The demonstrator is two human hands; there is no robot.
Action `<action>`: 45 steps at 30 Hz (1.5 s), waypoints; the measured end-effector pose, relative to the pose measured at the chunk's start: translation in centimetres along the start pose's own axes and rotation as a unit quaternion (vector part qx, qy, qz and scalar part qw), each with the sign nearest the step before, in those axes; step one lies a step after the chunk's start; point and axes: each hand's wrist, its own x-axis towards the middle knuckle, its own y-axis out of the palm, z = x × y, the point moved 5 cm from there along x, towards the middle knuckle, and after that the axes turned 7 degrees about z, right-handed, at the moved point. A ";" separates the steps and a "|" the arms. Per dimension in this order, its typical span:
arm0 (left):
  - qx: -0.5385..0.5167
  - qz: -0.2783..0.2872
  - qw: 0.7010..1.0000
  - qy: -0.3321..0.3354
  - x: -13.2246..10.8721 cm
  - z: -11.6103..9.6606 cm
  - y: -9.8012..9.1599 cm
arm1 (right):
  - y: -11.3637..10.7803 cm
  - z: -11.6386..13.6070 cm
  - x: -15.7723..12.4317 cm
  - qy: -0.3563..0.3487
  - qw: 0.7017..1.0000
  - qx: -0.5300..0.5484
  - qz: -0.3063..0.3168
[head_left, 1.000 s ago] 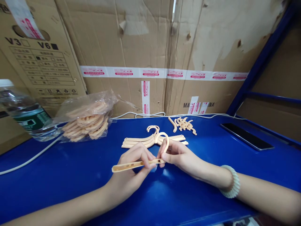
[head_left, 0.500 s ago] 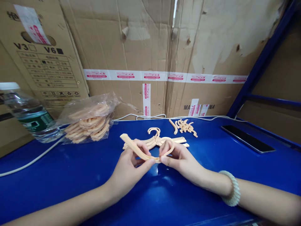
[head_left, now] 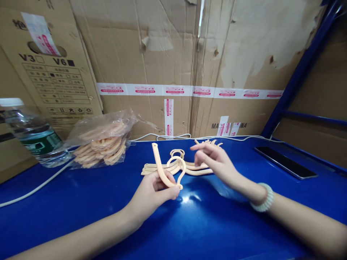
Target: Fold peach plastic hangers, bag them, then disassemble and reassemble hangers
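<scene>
Between the thumb and fingers of my left hand (head_left: 154, 189) is a partly assembled hanger (head_left: 162, 173) in pale peach plastic, one straight arm joined to a curved hook. Its arm points up and away, and the joint end sticks out past my thumb. My right hand (head_left: 214, 159) is raised to the right, holding nothing, its index finger stretched out and the other fingers loosely bent. Behind the held piece lie several stacked hangers (head_left: 199, 171), partly covered by my hands. Just beyond my right hand is a pile of small loose hanger pieces (head_left: 210, 142), mostly hidden by it.
A clear plastic bag (head_left: 104, 141) of similar pieces lies at the back left beside a water bottle (head_left: 38, 137). A black phone (head_left: 284, 162) rests on the right of the blue table (head_left: 108, 224). White cable (head_left: 40, 186) runs along the back and left; cardboard (head_left: 149, 54) stands behind.
My right hand has let go of the hanger piece and moved right and away, toward the loose pieces. My left hand keeps the piece, now turned with its arm more upright.
</scene>
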 end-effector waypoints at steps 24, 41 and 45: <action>-0.084 -0.031 0.996 0.001 -0.1 0.1 -0.5 | -1.9 0.2 0.2 0.058 0.971 0.214 -0.093; -0.042 -0.010 0.999 0.029 0.2 0.2 -0.4 | 4.7 -1.3 -2.1 0.189 0.902 0.389 0.009; -0.007 0.006 0.999 0.040 0.1 -0.2 -0.2 | 5.1 -1.2 -2.1 0.164 0.921 0.352 0.026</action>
